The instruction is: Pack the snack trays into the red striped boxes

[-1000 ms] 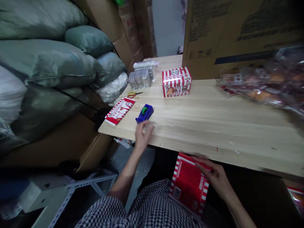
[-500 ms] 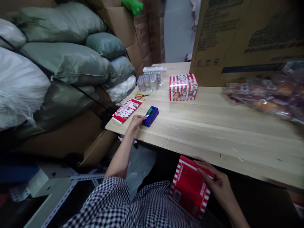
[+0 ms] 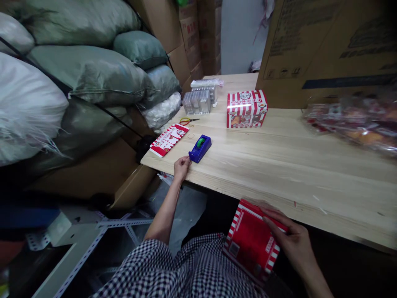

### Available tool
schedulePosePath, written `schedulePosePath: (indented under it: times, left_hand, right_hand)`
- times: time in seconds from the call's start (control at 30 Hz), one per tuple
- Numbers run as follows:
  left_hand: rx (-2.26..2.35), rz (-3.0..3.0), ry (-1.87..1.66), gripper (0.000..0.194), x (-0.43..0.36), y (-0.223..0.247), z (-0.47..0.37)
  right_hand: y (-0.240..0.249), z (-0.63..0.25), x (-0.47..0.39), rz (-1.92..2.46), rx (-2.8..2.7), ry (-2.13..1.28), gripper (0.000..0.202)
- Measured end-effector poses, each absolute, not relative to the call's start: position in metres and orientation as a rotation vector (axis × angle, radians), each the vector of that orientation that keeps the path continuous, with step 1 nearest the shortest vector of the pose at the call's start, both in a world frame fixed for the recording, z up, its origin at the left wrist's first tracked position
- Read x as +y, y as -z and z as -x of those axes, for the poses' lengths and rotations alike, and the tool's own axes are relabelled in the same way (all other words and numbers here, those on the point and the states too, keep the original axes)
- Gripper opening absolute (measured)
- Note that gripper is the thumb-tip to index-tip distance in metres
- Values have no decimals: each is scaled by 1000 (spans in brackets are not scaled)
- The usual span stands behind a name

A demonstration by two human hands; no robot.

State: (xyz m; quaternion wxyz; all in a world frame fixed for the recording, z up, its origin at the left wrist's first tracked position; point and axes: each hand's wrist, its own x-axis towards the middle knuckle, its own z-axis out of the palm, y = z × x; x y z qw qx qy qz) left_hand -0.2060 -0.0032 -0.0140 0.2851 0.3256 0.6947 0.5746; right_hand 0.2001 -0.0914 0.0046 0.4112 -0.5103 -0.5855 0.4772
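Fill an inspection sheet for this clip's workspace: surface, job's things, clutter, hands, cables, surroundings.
Surface: wooden table; scraps near front edge.
Job's things: red box in hand; blue tape dispenser on the table.
Clutter: striped box, flat carton, scissors by the carton, plastic cases behind, packets at right.
Hands: left hand pinched at the dispenser's near end, any tape indistinct; right hand holds the red box's edge.
Cables: nothing seen.
Surroundings: stacked sacks at left with a dark strap across; cardboard box at back right.

A pale wooden table [image 3: 279,165] carries a blue tape dispenser [image 3: 205,149] near its front edge, with a flat striped carton [image 3: 169,140], scissors [image 3: 185,121], clear plastic cases [image 3: 197,102], a red-and-white box [image 3: 246,109], plastic-wrapped packets [image 3: 362,124] and a large cardboard box [image 3: 322,58].
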Motion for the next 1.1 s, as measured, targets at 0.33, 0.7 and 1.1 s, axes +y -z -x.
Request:
schedulePosePath:
  times: [0.33, 0.7, 1.1]
  left_hand:
    - [1353, -1057, -1556, 22, -59, -83, 68]
    - [971, -774, -1358, 88, -69, -102, -19]
    - [1341, -1462, -1178, 65, -50, -94, 15]
  right_hand:
    - [-76, -171, -81, 1060, -1471, -441, 26]
    - [-66, -157, -78, 988, -1577, -373, 65]
    - [-84, -168, -73, 916, -1694, -603, 46]
